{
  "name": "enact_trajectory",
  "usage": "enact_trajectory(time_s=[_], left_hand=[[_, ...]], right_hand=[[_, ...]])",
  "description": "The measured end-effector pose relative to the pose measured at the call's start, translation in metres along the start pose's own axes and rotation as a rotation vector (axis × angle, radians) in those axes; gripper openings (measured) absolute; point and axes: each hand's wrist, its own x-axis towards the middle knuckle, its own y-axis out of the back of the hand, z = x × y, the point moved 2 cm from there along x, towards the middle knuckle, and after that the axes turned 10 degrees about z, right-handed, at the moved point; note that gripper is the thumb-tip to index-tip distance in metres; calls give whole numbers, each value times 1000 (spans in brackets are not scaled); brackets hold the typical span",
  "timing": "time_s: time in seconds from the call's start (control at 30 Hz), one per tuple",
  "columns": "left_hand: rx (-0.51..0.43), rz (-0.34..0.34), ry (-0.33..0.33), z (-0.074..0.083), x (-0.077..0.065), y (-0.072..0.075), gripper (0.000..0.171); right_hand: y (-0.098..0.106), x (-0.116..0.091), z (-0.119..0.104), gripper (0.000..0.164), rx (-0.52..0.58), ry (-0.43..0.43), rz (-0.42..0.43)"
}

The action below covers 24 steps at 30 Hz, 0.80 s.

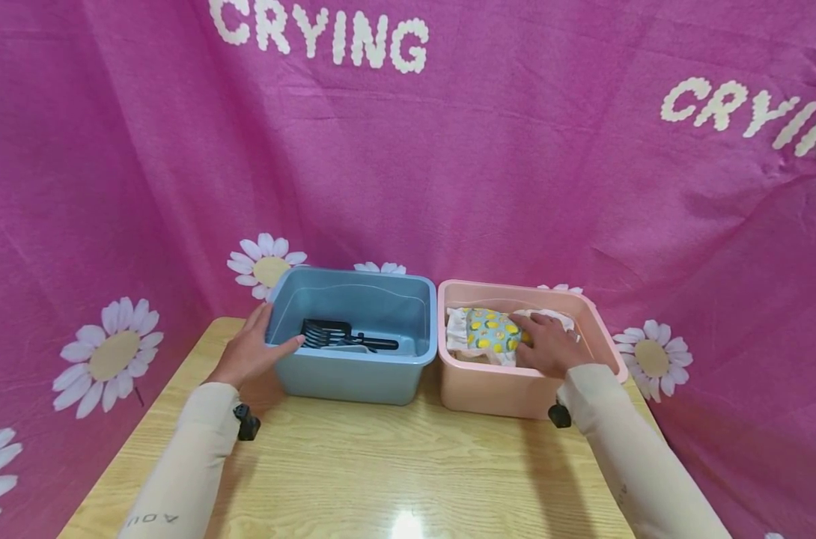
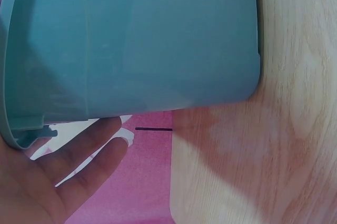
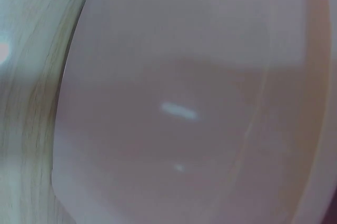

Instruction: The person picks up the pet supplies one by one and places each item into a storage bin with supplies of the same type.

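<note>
My left hand (image 1: 249,352) rests at the left front corner of a blue plastic bin (image 1: 354,378), fingers fairly straight along its outside and thumb over the rim. In the left wrist view, fingers (image 2: 89,155) lie just beneath the bin's rim. Inside that bin are black kitchen utensils (image 1: 327,335), one with slots or tines. Over in a pink plastic bin (image 1: 489,393), my right hand (image 1: 548,346) reaches in and touches a lemon-print cloth item (image 1: 492,329) with white frilled edges. Its fingers look extended over the cloth. Only the pink bin's outer wall (image 3: 174,145) fills the right wrist view.
Both bins stand side by side at the back of a light wooden table (image 1: 394,457), a narrow gap between them. Behind and beside hangs a magenta curtain (image 1: 489,187) with daisies and white lettering. Whitish cloth (image 1: 549,314) lies in the pink bin beneath the right hand.
</note>
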Motion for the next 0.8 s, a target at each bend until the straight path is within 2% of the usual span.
enact_trajectory(time_s=[0.23,0.47,0.67,0.8], left_hand=[[-21,1,4,-5,-1,1,115],[-23,-9,14,-8,0,3,115],[-21,-3,7,-9,3,4,115],[-20,1,2,-11,4,2,116]], right_hand=[[6,-2,0,58,-1,65,53],[7,-5,3,56,52,66,99],[11,-7,4,57,3,43,209],[13,-9,5,55,-6,24,239]])
